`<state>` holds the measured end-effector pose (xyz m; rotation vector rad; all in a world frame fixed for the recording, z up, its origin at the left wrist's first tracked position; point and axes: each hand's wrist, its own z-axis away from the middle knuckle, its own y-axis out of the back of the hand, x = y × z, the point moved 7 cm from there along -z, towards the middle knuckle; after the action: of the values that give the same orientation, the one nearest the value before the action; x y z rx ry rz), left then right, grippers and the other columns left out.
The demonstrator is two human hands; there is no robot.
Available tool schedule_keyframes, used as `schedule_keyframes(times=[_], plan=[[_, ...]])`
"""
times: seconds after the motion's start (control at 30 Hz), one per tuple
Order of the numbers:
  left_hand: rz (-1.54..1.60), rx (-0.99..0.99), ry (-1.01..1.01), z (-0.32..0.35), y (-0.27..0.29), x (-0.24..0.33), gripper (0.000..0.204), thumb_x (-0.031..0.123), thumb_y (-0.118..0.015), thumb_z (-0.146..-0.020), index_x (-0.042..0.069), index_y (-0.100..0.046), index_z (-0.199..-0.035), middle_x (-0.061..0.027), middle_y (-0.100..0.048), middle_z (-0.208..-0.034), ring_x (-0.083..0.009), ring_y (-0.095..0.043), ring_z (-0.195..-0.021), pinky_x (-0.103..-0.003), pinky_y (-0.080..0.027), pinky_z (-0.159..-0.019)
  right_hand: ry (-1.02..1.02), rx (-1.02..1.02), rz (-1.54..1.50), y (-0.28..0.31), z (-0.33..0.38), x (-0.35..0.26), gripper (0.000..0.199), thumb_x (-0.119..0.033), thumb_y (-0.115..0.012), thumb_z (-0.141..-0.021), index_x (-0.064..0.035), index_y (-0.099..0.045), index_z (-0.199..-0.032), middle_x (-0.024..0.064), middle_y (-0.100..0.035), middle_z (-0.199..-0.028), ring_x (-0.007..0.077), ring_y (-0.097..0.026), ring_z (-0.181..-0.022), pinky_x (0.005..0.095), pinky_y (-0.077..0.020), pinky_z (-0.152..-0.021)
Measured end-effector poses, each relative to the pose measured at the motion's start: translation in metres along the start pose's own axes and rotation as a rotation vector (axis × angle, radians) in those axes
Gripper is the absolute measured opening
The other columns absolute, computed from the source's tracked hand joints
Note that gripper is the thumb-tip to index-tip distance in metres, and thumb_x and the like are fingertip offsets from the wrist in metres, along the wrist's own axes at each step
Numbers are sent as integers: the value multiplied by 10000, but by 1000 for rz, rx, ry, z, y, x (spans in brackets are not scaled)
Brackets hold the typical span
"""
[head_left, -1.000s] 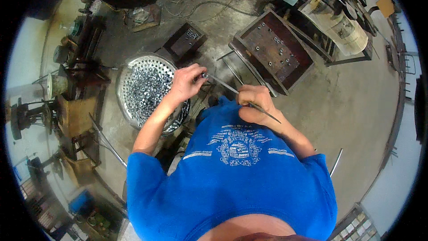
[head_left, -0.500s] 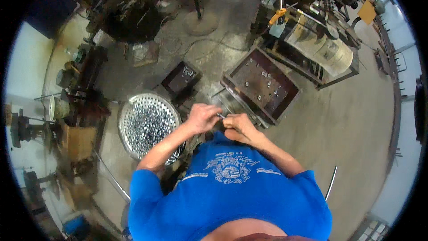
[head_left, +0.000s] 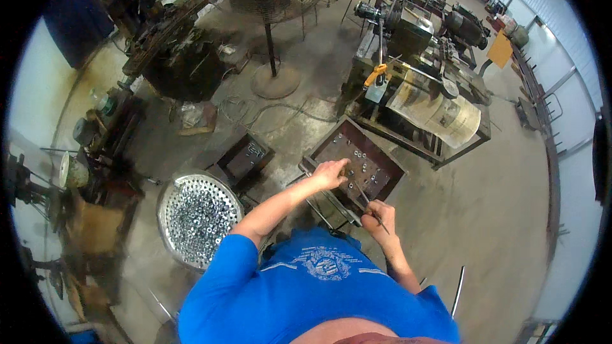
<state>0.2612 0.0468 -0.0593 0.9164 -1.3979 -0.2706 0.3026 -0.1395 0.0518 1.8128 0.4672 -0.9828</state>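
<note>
My left hand (head_left: pixel 331 174) reaches forward over the near edge of a shallow brown metal tray (head_left: pixel 382 153) that holds several small metal nuts. Its fingers curl down toward the nuts; whether it holds one I cannot tell. My right hand (head_left: pixel 377 215) sits nearer my body, closed around a thin metal rod (head_left: pixel 362 195) that points up toward the tray. A round perforated metal basket (head_left: pixel 191 213) heaped with shiny nuts stands on the floor to my left.
A small dark metal box (head_left: pixel 245 156) lies between basket and tray. A pedestal fan (head_left: pixel 275 76) stands ahead on the concrete floor. Heavy machines (head_left: pixel 421 38) crowd the far right, workbenches and clutter (head_left: pixel 95 140) the left.
My left hand moved from the nut basket across to the brown tray. My right hand stayed near my chest with the rod. The view tilted up and forward.
</note>
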Motion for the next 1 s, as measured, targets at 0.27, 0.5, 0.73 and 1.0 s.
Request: schedule_keyframes(times=[0.27, 0.5, 0.73, 1.0], plan=[[79, 152, 361, 109, 75, -72, 392, 197, -680, -772, 41, -606, -1124, -103, -650, -738, -202, -618, -652, -348, -504, -627, -63, -142, -165, -39, 2, -4, 289, -249, -645, -679, 1, -500, -654, 117, -473, -630, 230, -470, -576, 328, -367, -538], [156, 562, 832, 361, 165, -217, 355, 68, -588, -737, 55, -647, -1087, -104, -687, -804, -213, -658, -706, -331, -518, -668, -19, -299, -123, -74, -15, -16, 197, -156, -604, -654, -4, -481, -633, 110, -440, -601, 227, -419, -545, 331, -348, -523], [-433, 290, 1087, 367, 189, -237, 249, 238, -658, -746, 90, -673, -945, -148, -677, -930, -313, -657, -869, -427, -524, -766, 35, -390, -78, -100, -30, -41, 168, -139, -601, -642, -11, -492, -629, 116, -457, -605, 252, -448, -541, 344, -353, -509], [-676, 40, 1083, 323, 182, -247, 179, 133, -626, -717, 63, -685, -871, -156, -690, -899, -321, -673, -863, -423, -540, -747, 21, -431, -114, -102, -19, -49, 310, -291, -639, -669, -13, -506, -637, 140, -471, -613, 274, -479, -560, 363, -352, -515]])
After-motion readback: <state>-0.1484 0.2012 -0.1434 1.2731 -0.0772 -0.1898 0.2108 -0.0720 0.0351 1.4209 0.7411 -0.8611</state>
